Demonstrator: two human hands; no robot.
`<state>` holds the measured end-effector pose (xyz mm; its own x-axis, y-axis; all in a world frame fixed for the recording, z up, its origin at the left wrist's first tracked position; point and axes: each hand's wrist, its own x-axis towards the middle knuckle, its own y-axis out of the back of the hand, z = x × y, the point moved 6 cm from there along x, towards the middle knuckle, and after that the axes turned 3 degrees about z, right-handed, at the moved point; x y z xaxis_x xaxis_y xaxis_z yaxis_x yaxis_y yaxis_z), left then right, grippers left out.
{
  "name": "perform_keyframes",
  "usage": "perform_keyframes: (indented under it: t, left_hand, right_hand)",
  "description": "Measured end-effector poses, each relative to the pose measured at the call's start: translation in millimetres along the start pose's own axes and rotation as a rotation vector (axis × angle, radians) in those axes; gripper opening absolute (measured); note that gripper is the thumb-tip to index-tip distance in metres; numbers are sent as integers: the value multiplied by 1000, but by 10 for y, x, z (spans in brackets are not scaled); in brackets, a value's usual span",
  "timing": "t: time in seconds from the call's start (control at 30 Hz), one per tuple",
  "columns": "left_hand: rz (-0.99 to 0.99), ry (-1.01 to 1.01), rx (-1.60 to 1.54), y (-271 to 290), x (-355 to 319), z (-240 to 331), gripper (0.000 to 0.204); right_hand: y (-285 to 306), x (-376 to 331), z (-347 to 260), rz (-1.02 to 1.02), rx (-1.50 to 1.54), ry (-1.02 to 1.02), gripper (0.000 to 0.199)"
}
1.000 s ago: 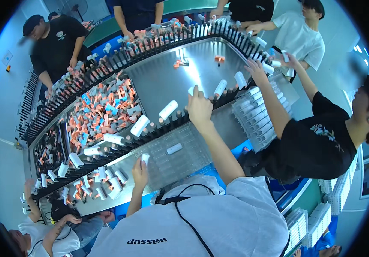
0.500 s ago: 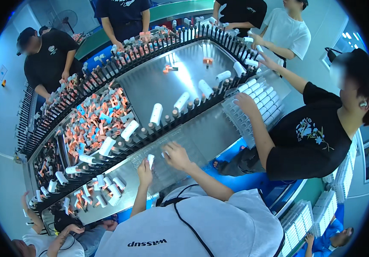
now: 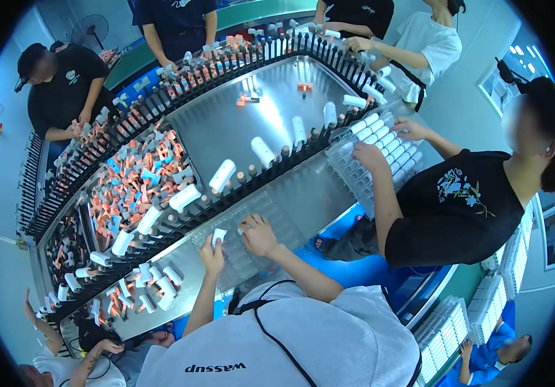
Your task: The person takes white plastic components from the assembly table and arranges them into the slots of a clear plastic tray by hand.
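My left hand [image 3: 212, 257] grips a short white cylindrical plastic piece [image 3: 218, 237], held upright between thumb and fingers. Close to its right, my right hand [image 3: 261, 237] has its fingers curled together; a small brownish spot shows at the fingertips, too small to name. Both hands hover over or rest on a clear plastic tray [image 3: 229, 274] with moulded pockets, lying on the metal table before me. Just beyond it runs a row of black pegs, with white cylindrical shells [image 3: 223, 175] on some of them.
A metal bin of orange, grey and blue parts [image 3: 142, 184] lies beyond the pegs. Loose white and orange pieces [image 3: 152, 284] sit at left. On the right, a co-worker's hands [image 3: 371, 155] are over a tray of white cylinders [image 3: 393, 155]. More people stand around the line.
My left hand has shifted slightly left, and the white piece has turned. The right hand has come slightly left. Shells on the pegs have travelled left. The co-worker's far hand has dropped to their tray.
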<state>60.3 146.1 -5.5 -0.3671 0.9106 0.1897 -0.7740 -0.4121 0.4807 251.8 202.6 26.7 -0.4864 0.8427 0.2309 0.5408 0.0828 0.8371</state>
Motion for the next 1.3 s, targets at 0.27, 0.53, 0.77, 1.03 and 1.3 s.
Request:
perform_keyframes:
  t: [0.27,0.53,0.77,1.03,1.3]
  left_hand:
    - [5,-7,-1,38,-73,38,24]
    - [6,50,26,55,-51,-57,27]
    - [39,65,3,75,-35,-45,27]
    - [25,60,73,106,-8,-39,27]
    - [-2,54,34,54,0,-72,29]
  right_hand:
    - [169,-17,-80,116,61,131,34]
    - [148,-286,261,383,592,-342,32]
    - [133,-249,202,352,475,-358,31]
    - [91,-226,178,342,461,-321,28]
    - [85,-258,197,370,455,-332,27]
